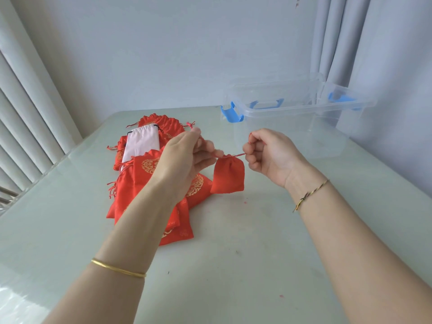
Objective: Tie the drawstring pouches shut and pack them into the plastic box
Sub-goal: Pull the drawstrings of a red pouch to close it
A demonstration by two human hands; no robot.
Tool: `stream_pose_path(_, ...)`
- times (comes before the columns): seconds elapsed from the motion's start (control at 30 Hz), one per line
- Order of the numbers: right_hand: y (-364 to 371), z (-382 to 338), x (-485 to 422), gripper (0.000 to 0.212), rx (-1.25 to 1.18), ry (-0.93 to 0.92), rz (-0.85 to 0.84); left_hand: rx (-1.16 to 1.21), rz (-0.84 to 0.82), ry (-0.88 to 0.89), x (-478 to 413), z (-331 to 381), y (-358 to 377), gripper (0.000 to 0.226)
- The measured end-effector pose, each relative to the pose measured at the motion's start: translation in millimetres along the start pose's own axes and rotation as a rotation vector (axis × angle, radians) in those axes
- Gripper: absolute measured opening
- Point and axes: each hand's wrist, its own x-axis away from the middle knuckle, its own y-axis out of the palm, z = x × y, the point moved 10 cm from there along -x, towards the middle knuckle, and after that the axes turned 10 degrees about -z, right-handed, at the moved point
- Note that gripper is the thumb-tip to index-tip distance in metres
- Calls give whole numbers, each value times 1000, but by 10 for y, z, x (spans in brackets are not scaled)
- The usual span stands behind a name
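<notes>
A small plain red pouch hangs between my hands above the table, its mouth gathered tight. My left hand pinches the red drawstring on the pouch's left side. On the other side my right hand grips the cord, pulled out taut to the right. Behind my left arm lies a pile of red pouches with gold print, and a pale pink pouch rests on top of them. The clear plastic box with blue latches stands open at the back right, nothing visible inside.
The box's clear lid with a blue handle stands behind it against the wall. The pale table ends at a left edge by vertical blinds. Curtains hang at the back right.
</notes>
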Motion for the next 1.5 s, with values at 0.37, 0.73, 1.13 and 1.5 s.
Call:
stream_pose_path(0.37, 345, -290, 107, 25, 179, -131, -145, -548, -165, -42, 46, -15, 241, 14)
stream_pose_path(0.73, 345, -105, 92, 14, 386, -4, -144, -330, -65, -97, 30, -93, 77, 15)
stream_pose_path(1.13, 554, -302, 135, 19, 799, -343, -207, -255, 62, -96, 53, -82, -50, 6)
stream_pose_path(1.5, 577, -321, 132, 6, 994, -342, -129, -287, 90, -50, 37, 18, -113, 18)
